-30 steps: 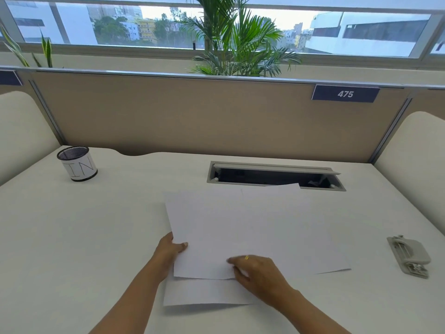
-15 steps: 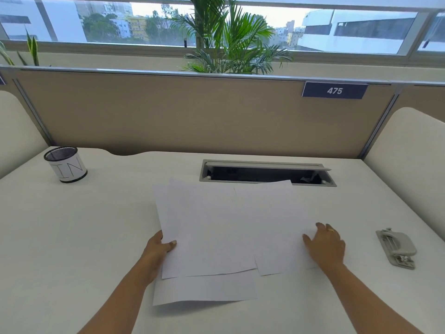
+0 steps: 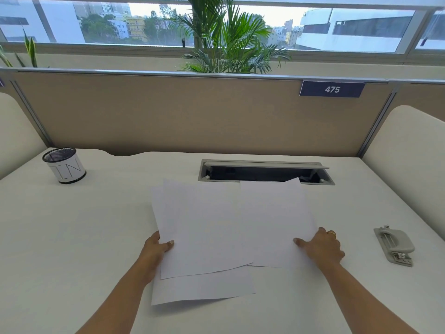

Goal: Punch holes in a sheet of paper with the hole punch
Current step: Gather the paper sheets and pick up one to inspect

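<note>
Your right hand [image 3: 322,249] has left the middle of the pile and gone to the right sheet [image 3: 274,220]. It now lies flat there, thumb on the paper, fingers relaxed and gripping nothing. Your left hand [image 3: 154,251] still pinches the left edge of the top sheet [image 3: 204,227], thumb on top. The sheets are now fanned apart, so I judge you are singling one out; nothing is punched yet.

The punch [image 3: 395,244] sits untouched on the counter [image 3: 96,237], well right of the paper and near the counter's right edge. The right sheet's far corner overhangs the open slot [image 3: 265,173], so draw it toward you, not away. Nothing stands between your right hand and the punch. The cup [image 3: 63,166] is far off to the left.
</note>
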Demonstrator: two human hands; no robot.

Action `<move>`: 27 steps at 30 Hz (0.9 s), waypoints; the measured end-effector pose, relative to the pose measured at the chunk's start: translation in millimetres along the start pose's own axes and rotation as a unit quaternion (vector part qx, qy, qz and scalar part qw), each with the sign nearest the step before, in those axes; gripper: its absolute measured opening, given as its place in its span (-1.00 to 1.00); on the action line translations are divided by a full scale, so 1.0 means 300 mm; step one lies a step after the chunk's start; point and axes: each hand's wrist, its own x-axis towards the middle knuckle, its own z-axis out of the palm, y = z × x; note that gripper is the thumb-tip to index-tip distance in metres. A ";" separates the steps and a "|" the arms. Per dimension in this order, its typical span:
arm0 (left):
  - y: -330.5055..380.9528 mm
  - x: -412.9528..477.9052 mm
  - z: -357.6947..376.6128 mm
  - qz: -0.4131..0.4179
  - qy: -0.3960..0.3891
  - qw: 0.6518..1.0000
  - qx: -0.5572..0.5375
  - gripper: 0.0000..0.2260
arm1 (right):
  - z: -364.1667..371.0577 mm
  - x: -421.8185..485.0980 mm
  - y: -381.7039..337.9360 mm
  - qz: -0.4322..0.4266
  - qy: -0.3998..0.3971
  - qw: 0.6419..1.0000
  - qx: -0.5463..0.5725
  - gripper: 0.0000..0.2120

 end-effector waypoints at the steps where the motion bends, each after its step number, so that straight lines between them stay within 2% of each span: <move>1: 0.000 0.000 -0.002 0.000 0.000 1.000 -0.001 -0.66 | -0.001 -0.003 -0.002 0.001 -0.003 1.000 0.008 -0.36; 4: -0.001 -0.001 -0.007 0.002 0.002 1.000 -0.001 -0.66 | 0.001 -0.007 -0.004 -0.008 -0.003 0.999 0.040 -0.37; 6: -0.003 -0.002 -0.012 0.001 0.003 1.000 -0.001 -0.67 | 0.006 -0.012 -0.002 -0.021 0.006 0.998 0.062 -0.46; 8: -0.005 0.000 -0.017 0.001 0.008 1.000 -0.001 -0.67 | 0.011 -0.017 -0.002 -0.033 0.032 0.996 0.082 -0.60; 11: -0.005 0.002 -0.024 0.002 0.017 1.000 0.001 -0.68 | 0.003 -0.025 -0.013 -0.070 0.094 0.987 0.113 -0.68; 18: -0.008 0.002 -0.033 -0.002 0.023 1.000 0.002 -0.65 | -0.076 -0.056 -0.095 -0.231 0.230 0.929 0.175 -0.76; 27: 0.009 -0.011 -0.066 -0.007 0.022 0.999 -0.047 -0.64 | -0.137 -0.105 -0.167 -0.308 0.273 0.882 0.228 -0.78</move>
